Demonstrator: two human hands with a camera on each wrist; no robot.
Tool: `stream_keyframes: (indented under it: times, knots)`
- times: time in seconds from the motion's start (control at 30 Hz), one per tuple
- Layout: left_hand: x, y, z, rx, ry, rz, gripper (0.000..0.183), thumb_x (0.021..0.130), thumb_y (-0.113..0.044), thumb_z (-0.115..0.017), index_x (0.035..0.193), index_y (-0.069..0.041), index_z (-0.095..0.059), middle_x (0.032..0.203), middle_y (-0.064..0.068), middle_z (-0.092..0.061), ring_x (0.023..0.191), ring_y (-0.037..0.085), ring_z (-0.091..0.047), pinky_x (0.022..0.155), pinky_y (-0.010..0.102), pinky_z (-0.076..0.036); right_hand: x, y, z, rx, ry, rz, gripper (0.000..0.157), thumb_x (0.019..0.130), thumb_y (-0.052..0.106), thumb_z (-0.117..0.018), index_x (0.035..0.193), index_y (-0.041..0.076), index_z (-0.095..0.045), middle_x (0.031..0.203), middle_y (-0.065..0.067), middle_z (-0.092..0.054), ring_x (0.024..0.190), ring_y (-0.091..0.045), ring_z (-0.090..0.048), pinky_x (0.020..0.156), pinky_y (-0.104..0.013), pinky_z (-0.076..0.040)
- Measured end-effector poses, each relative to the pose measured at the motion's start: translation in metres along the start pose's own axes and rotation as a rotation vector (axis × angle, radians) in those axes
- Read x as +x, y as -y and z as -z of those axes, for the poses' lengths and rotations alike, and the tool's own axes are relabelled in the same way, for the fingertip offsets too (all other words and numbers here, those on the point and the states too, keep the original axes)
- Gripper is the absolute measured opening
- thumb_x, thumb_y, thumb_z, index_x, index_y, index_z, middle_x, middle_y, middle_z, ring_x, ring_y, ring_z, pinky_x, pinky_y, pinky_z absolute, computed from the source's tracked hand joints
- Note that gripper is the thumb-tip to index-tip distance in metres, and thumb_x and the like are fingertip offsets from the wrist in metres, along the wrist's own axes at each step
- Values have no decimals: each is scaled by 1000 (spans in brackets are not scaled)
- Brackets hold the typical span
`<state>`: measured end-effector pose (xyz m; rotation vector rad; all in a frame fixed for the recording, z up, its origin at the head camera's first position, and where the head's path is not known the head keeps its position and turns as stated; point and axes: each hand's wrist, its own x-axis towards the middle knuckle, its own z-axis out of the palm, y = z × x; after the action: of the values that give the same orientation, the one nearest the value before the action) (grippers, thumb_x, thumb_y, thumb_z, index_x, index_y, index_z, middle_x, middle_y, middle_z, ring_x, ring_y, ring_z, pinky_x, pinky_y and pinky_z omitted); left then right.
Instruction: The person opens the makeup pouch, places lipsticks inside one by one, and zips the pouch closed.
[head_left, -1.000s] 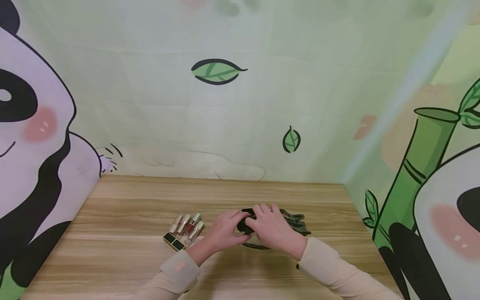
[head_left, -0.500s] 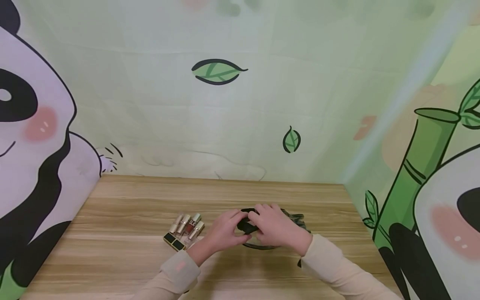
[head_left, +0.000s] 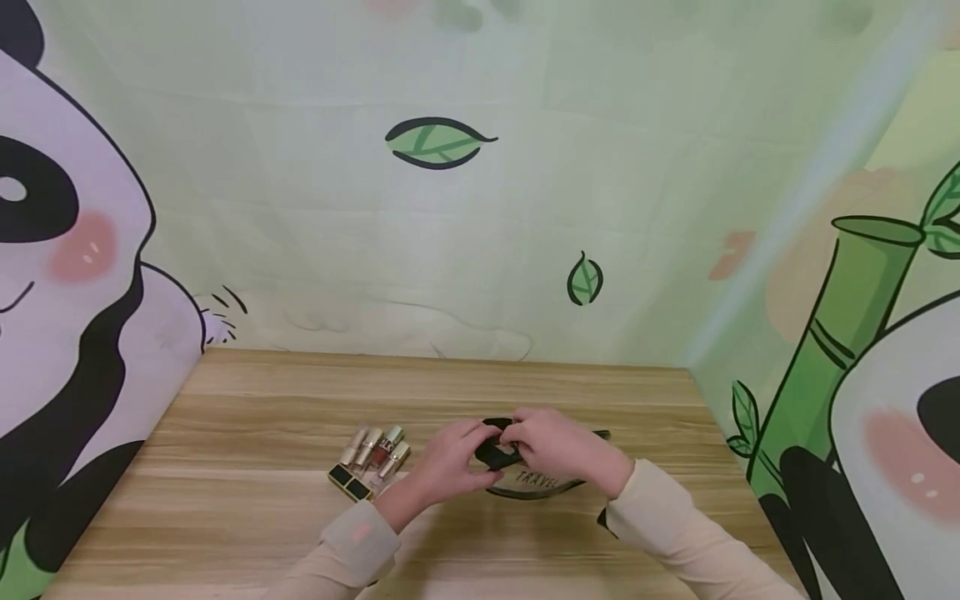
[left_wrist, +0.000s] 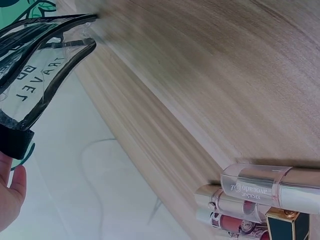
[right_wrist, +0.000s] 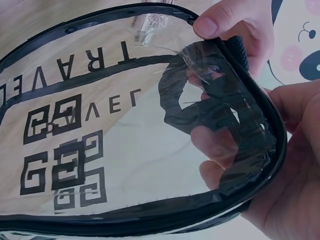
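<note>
A clear cosmetic bag (head_left: 528, 481) with black trim and TRAVEL lettering is between my hands at the middle of the table. My left hand (head_left: 450, 457) grips its left end by the black band, with fingers and thumb around it. My right hand (head_left: 566, 450) is curled over the bag's top edge and pinches the black part there. The right wrist view shows the see-through bag (right_wrist: 150, 120) close up, with fingers visible through its plastic. In the left wrist view the bag (left_wrist: 42, 85) is tilted, its end at some fingertips (left_wrist: 19, 182). The zipper pull cannot be made out.
Left of my hands lie several lipstick and gloss tubes (head_left: 375, 448) beside black boxes with gold edges (head_left: 349, 482). The wooden table (head_left: 247, 533) ends at a printed cloth backdrop (head_left: 315, 208) behind it.
My right hand has shifted slightly right and turned, its fingers more curled. The bag's black-striped right part has dropped from sight and the TRAVEL lettering shows. My left hand has hardly moved.
</note>
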<state>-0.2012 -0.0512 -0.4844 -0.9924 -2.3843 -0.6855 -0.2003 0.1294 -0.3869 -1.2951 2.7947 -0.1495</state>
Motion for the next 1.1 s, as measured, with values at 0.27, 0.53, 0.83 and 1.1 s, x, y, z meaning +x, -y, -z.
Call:
stream_keyframes:
  times: [0.27, 0.53, 0.83, 1.1]
  knots:
    - [-1, -1, 1, 19, 11, 11, 49, 66, -38, -71, 107, -14, -58, 98, -2, -61, 87, 12, -57, 73, 27, -49, 1, 1, 3, 50, 31, -40, 20, 81, 3, -51, 83, 12, -69, 78, 2, -54, 63, -6, -48, 59, -17, -43]
    - [-1, -1, 1, 29, -4, -4, 49, 65, -37, -72, 106, -14, -59, 95, -2, -60, 85, 12, -57, 72, 27, -49, 3, 2, 3, 58, 39, -48, 19, 80, 2, -52, 80, 11, -68, 77, 2, -54, 64, -7, -49, 59, -17, -43]
    - [-2, -1, -1, 42, -16, -32, 49, 64, -37, -73, 104, -13, -59, 92, -2, -60, 82, 12, -56, 71, 27, -49, 4, 2, 1, 18, 47, -32, 17, 82, 5, -53, 81, 13, -67, 78, 2, -54, 65, -8, -52, 60, -18, -45]
    - [-2, -1, 1, 43, 5, -23, 46, 65, -38, -72, 103, -14, -59, 91, -3, -59, 80, 11, -55, 71, 27, -48, 6, 4, 3, -1, 38, -7, 18, 80, 2, -51, 76, 14, -63, 74, 4, -50, 60, -6, -46, 56, -18, -42]
